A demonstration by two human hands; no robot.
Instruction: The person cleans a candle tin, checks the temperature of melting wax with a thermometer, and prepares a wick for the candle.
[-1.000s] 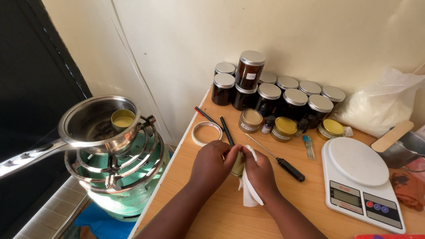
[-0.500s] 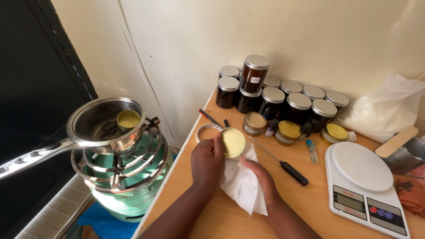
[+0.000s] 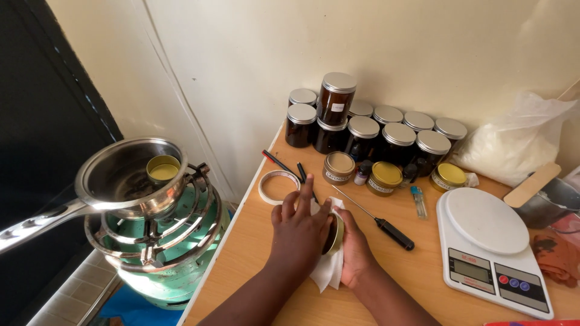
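Small tin (image 3: pixel 334 234) mostly hidden — left hand (image 3: pixel 297 232) covers it.

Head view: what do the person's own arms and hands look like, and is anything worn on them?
Both forearms are bare as far as the frame shows: no sleeves, gloves or watch. The left hand shows no ring or bracelet on its back or fingers. The right hand is largely hidden, but the part showing and its wrist are also bare.

Two bare hands, left (image 3: pixel 299 232) and right (image 3: pixel 356 253), forearms uncovered, no sleeves, rings or watch visible.
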